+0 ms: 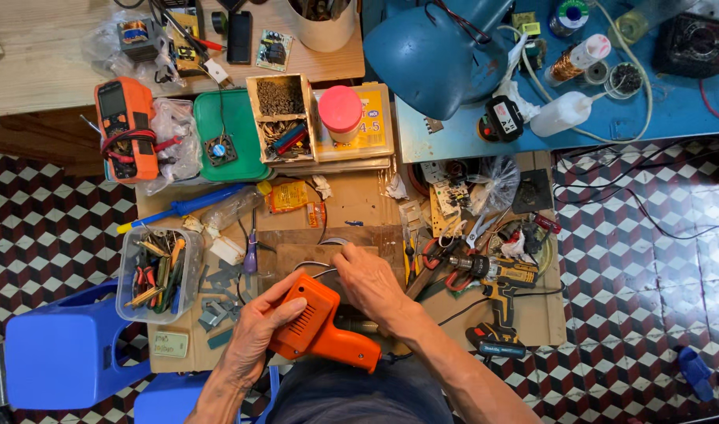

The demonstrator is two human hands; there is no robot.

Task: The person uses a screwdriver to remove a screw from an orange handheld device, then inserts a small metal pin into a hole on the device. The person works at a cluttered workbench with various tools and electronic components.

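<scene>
My left hand [256, 330] grips an orange pistol-shaped soldering gun [320, 334] at the near edge of a cluttered low cardboard work surface [351, 212]. Its body points toward the middle of the surface, and its handle trails toward my lap. My right hand [369, 281] reaches over the front of the gun, fingers pinched around thin wires [318, 267] lying on a brown board [296, 255]. The gun's tip is hidden under my right hand.
A clear tub of hand tools [157, 275] stands left of my hands. A yellow cordless drill [497, 290] and red pliers lie right. Farther off are an orange multimeter [125, 129], green tray [230, 137], pink-lidded jar [340, 110], blue desk lamp [438, 59], blue stool [65, 349].
</scene>
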